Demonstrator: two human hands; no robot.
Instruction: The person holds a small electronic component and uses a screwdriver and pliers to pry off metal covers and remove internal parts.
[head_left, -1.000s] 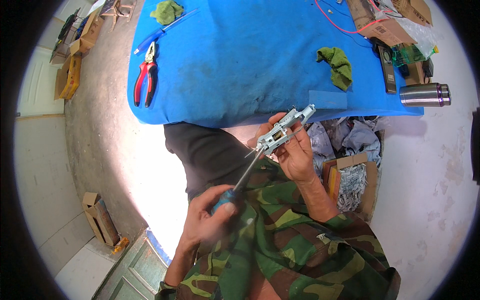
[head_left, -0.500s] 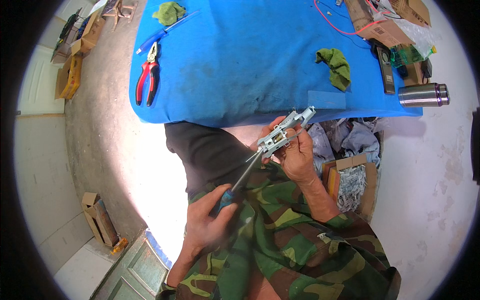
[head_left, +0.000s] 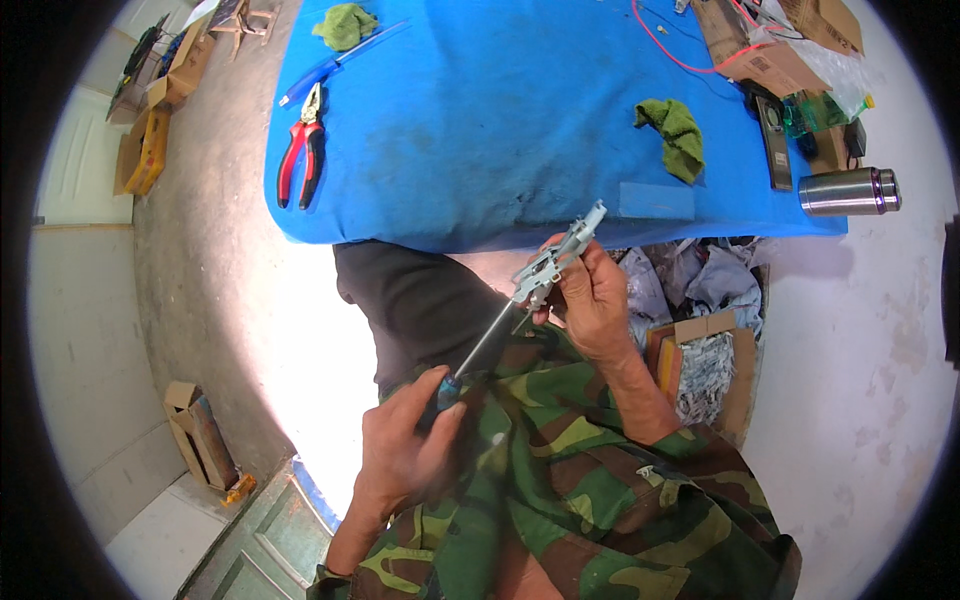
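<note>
My left hand (head_left: 408, 432) is wrapped round the dark blue handle of a screwdriver (head_left: 486, 338). Its long metal shaft slants up to the right, and its tip meets the lower end of a grey metal bracket-like part (head_left: 546, 266). That part is narrow, with cut-outs and bent tabs. My right hand (head_left: 597, 300) grips it from the right, thumb on the near side and some fingers hidden behind. Both hands are over my lap, just in front of the table edge.
On the blue-covered table (head_left: 480, 110) lie red-and-black pliers (head_left: 301, 150), a blue-handled tool (head_left: 312, 80), a green cloth (head_left: 674, 138) and another green cloth (head_left: 344, 27). A steel flask (head_left: 850, 191) lies at the right corner. Below stands a cardboard box (head_left: 738, 375) of metal pieces.
The metal part has turned in my right hand, showing a narrower side, and has shifted slightly left. My left hand and the screwdriver have moved a little left.
</note>
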